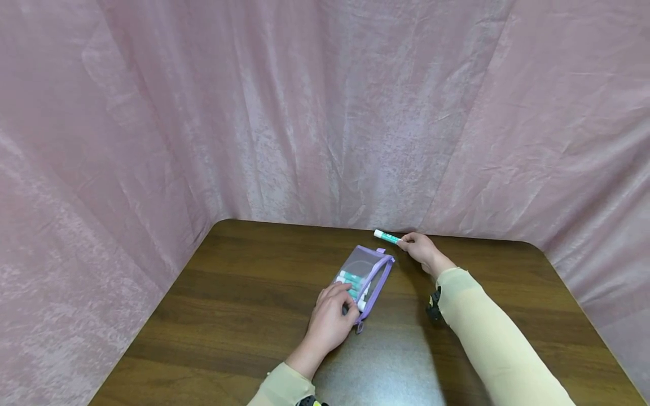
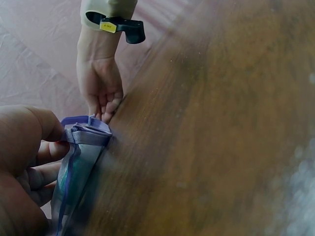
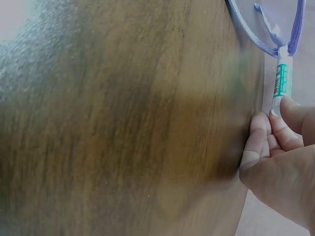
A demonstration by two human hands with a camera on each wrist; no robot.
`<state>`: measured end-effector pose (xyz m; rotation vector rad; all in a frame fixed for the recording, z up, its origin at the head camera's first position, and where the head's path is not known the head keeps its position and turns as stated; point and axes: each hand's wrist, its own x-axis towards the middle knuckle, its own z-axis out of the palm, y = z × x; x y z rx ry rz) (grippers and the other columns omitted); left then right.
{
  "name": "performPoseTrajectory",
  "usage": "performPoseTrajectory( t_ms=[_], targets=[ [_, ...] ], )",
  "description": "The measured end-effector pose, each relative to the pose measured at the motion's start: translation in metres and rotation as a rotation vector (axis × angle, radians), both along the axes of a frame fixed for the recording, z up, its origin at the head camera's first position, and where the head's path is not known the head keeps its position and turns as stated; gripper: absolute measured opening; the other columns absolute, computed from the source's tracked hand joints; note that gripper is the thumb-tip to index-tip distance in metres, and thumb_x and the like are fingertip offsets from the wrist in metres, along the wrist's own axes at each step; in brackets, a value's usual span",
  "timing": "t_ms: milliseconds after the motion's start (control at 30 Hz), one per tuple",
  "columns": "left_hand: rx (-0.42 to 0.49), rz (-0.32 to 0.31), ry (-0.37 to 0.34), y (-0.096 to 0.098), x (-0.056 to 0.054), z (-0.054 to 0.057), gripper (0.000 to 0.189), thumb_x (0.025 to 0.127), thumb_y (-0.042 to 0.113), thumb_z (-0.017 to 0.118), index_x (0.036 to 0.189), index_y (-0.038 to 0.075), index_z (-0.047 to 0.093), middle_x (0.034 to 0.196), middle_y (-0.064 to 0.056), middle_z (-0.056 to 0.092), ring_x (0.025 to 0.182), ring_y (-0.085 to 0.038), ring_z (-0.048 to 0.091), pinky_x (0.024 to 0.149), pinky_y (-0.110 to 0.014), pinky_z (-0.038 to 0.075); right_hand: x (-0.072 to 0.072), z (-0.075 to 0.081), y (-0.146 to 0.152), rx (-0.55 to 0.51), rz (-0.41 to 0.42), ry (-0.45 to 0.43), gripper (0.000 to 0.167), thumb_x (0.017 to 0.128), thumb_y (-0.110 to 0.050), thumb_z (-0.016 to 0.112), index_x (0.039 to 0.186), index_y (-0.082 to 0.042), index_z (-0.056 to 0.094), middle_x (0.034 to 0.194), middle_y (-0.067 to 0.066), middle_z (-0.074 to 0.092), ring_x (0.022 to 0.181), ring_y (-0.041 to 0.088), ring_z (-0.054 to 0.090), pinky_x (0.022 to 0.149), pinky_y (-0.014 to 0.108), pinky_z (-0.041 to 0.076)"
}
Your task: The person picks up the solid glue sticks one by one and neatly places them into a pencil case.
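Note:
A mesh zip pouch (image 1: 363, 260) with purple edging lies on the table, its zipper side parted. Several white-and-green glue sticks (image 1: 351, 277) show through the mesh. My left hand (image 1: 332, 316) lies over the near end of the pouch, thumb and forefinger pinching its purple edge; in the left wrist view the pouch (image 2: 81, 162) stands between those fingers. Beyond the pouch's far end, my right hand (image 1: 422, 250) pinches one glue stick (image 1: 387, 237) by its end, white cap pointing left. In the right wrist view this glue stick (image 3: 282, 81) overlaps the purple-edged opening.
The brown wooden table (image 1: 244, 293) has rounded far corners. Pink velvety curtains (image 1: 325, 124) hang close behind its far edge and along both sides. A zipper pull (image 1: 360, 327) sticks out at the pouch's near corner.

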<state>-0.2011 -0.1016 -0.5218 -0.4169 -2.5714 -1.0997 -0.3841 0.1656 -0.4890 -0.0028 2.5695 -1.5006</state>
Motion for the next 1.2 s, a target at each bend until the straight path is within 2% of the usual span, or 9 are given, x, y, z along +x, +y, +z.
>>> performPoseTrajectory(
  t_ms=[500, 1200],
  targets=[
    [0.003, -0.004, -0.003, 0.000, 0.000, 0.000, 0.016, 0.091, 0.005, 0.067, 0.077, 0.013, 0.067, 0.139, -0.019, 0.073, 0.143, -0.042, 0.058, 0.122, -0.069, 0.037, 0.010, -0.001, 0.001, 0.006, 0.017, -0.003, 0.019, 0.112, -0.018, 0.062, 0.118, 0.001, 0.063, 0.115, 0.013, 0.058, 0.108, 0.030, 0.051, 0.090, 0.038, 0.041],
    [-0.001, -0.001, -0.005, 0.000, 0.000, 0.000, 0.017, 0.091, 0.006, 0.068, 0.076, 0.014, 0.066, 0.139, -0.018, 0.073, 0.143, -0.042, 0.058, 0.122, -0.068, 0.038, 0.017, -0.004, 0.002, 0.034, 0.039, -0.003, 0.023, 0.113, -0.020, 0.061, 0.123, 0.001, 0.063, 0.121, 0.015, 0.058, 0.110, 0.031, 0.051, 0.091, 0.040, 0.043]
  ],
)
